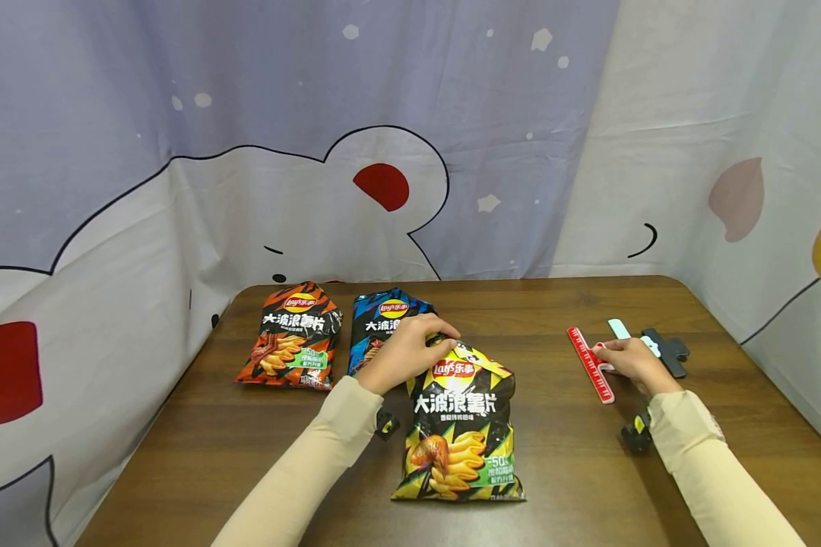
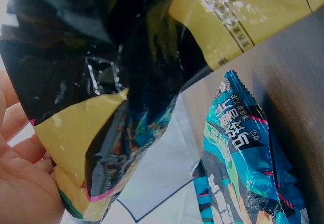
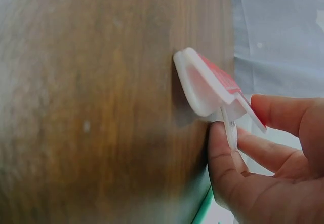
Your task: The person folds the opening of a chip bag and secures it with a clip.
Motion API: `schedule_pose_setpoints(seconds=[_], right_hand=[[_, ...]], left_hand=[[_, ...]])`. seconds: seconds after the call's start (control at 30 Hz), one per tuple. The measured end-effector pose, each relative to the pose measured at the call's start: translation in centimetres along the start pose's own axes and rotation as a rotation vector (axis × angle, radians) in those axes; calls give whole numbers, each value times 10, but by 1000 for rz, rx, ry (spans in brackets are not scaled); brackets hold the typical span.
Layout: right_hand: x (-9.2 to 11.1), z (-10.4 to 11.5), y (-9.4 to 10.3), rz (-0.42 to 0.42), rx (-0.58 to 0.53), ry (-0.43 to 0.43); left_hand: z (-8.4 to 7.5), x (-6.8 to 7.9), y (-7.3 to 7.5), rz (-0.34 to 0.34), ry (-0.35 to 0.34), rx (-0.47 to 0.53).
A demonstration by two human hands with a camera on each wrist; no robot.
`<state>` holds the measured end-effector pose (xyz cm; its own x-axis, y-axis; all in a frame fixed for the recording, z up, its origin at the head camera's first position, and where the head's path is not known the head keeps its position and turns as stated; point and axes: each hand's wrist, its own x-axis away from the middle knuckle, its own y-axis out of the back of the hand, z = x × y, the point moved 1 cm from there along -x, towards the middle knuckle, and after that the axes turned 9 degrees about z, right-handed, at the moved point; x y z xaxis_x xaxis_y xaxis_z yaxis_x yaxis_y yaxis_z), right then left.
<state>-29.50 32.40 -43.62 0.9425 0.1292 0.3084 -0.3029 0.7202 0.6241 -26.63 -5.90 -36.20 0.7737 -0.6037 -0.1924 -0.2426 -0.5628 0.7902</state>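
Note:
My left hand (image 1: 410, 351) grips the folded top of a black and yellow bag of chips (image 1: 460, 433), which stands upright at the table's middle front. The left wrist view has the bag's back (image 2: 76, 148) close up, with the fingers (image 2: 30, 148) at its edge. To the right, my right hand (image 1: 632, 361) pinches the handle of a red and white bag clip (image 1: 594, 372). In the right wrist view, thumb and fingers squeeze the handle tabs of the clip (image 3: 207, 87), and its long bars stand slightly apart.
An orange bag of chips (image 1: 293, 338) stands at the back left. Beside it is a blue one (image 1: 369, 327), partly hidden by my left hand. Past my right hand lie a light blue clip (image 1: 619, 329) and a dark clip (image 1: 672, 353). A curtain (image 1: 506, 190) hangs behind the wooden table (image 1: 246, 456).

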Motion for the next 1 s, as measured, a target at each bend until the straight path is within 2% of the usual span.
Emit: schedule_pose_setpoints(seconds=[0.5,1.0], right_hand=[[-1,-1,1,38,-39,-43],[4,7,0,43,-84,11]], left_hand=[[1,-1,0,0,-11,-32],[0,-3,-3,8,-13,-34]])
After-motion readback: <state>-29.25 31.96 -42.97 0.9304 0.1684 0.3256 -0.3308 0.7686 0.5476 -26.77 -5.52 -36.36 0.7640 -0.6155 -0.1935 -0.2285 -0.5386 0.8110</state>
